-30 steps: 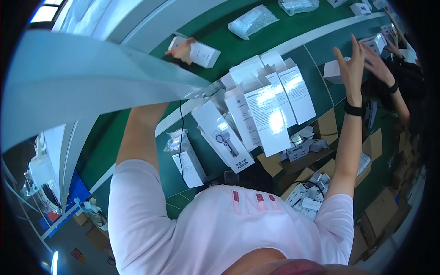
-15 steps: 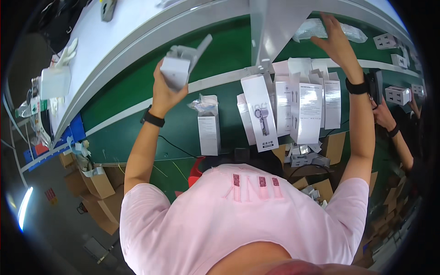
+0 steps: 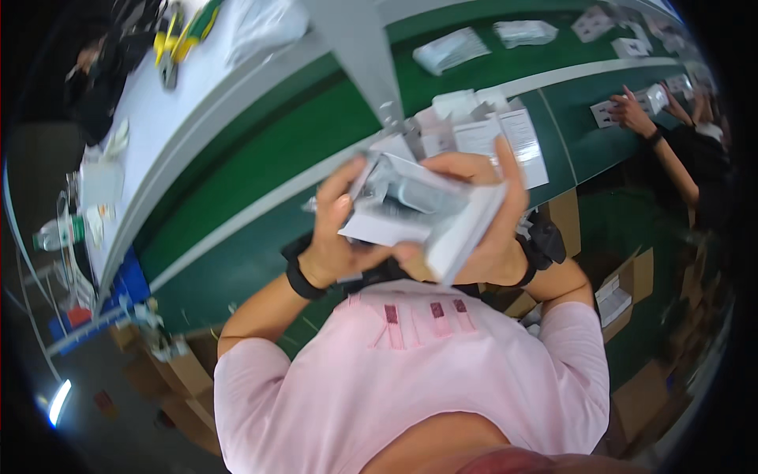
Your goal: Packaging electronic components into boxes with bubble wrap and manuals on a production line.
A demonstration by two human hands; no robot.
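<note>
In front of my chest, both hands hold an opened white box (image 3: 377,228), tilted, with its flaps spread. Inside it lies a greyish item in clear plastic wrap (image 3: 414,197); motion blur hides what it is. My left hand (image 3: 335,229) is closed round the box's left end. My right hand (image 3: 501,225) grips the other end, fingers around the raised white flap. Just beyond my hands stand several white printed boxes (image 3: 523,150) on the green bench, partly hidden by the right hand.
A pale metal post (image 3: 359,59) rises beyond the box. Two clear-wrapped packages (image 3: 452,50) lie on the far green strip. At right, a co-worker's hand (image 3: 632,114) touches a white box (image 3: 604,115). Pliers with yellow handles (image 3: 168,43) lie on the upper-left shelf. Cardboard cartons (image 3: 628,288) stand below.
My right hand has come back from the far wrapped packages and now grips the box. The left hand has brought the box down and toward my chest. The view has shifted.
</note>
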